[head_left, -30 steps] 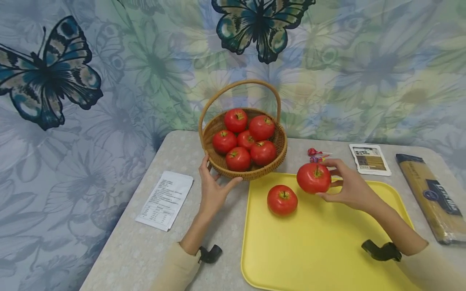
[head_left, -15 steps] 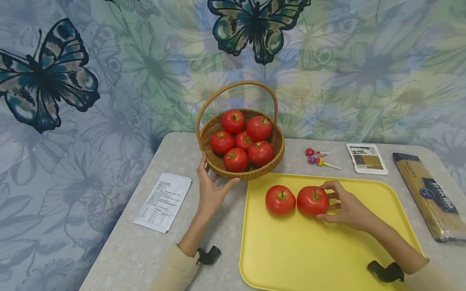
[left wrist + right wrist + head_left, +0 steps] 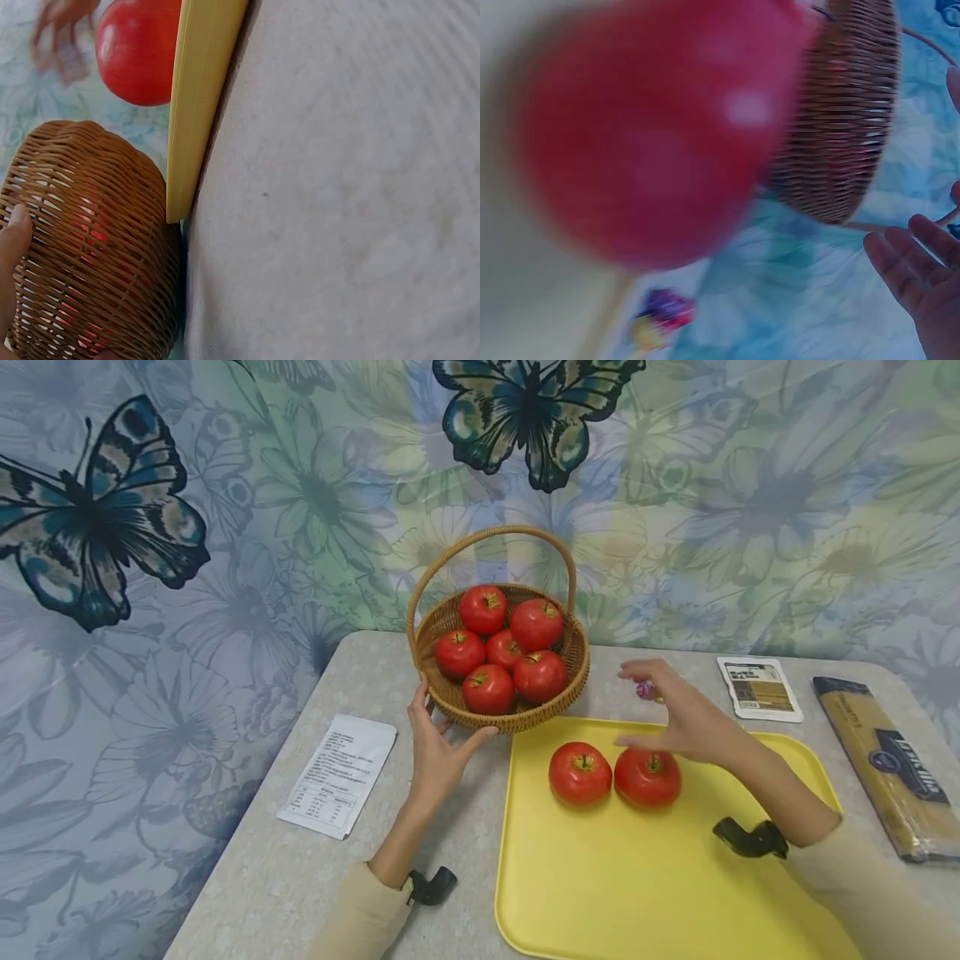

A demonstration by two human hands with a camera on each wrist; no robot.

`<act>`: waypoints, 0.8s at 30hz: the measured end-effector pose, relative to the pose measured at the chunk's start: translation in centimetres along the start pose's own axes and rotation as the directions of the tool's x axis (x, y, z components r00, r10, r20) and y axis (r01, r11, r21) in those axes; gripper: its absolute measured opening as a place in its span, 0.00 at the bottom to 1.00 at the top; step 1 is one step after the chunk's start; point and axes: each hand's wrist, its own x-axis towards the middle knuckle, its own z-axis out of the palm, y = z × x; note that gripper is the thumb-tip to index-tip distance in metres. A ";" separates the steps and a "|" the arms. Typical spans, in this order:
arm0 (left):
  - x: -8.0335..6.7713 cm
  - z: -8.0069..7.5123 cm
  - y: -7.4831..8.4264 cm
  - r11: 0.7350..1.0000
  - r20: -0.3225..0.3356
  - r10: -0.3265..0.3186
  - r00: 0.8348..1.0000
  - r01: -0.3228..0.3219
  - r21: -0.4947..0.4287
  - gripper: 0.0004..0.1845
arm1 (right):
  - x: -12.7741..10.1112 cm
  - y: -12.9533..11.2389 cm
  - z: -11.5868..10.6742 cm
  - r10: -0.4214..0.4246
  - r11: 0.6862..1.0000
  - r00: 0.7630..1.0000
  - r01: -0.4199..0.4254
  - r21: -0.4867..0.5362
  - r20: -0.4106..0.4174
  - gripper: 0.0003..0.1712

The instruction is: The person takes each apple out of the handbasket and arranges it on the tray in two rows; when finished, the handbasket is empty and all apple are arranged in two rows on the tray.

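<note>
My left hand (image 3: 438,756) holds the near left side of a wicker basket (image 3: 517,720), thumb and fingers spread around its wall. In the left wrist view, the thumb (image 3: 11,244) lies on the weave of the basket (image 3: 90,255). Several red tomatoes (image 3: 489,689) with green stems sit inside the tilted basket. My right hand (image 3: 693,718) is empty, fingers apart, above the far part of a yellow tray (image 3: 615,877). Below it lies one tomato (image 3: 648,779), next to a second tomato (image 3: 581,774) on the tray.
A white printed packet (image 3: 337,777) lies left of the basket. Behind the tray are lollipops (image 3: 645,690), partly hidden by my right hand, and a flat labelled packet (image 3: 760,688). A long brown package (image 3: 885,768) lies at the right. A patterned cloth (image 3: 675,527) hangs behind the table.
My right hand lowered a tomato onto the tray beside the other one, let go of it and rose away toward the back. My left hand and the basket have stayed in place.
</note>
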 end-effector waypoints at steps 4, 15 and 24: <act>0.0 -0.2 -0.1 1.000 -0.004 0.006 1.000 -0.006 -0.006 0.63 | 6.9 -0.8 -0.2 -0.052 0.995 0.999 0.053 0.081 -0.008 0.45; -0.8 -0.6 3.7 0.999 0.008 0.005 1.000 -0.005 -0.039 0.59 | 16.9 1.1 3.8 0.089 0.996 0.987 -0.088 -0.014 0.133 0.45; 0.0 0.0 0.7 1.000 -0.006 0.009 1.000 -0.009 -0.019 0.63 | 17.9 1.6 5.0 0.156 0.985 0.974 -0.141 -0.099 0.163 0.39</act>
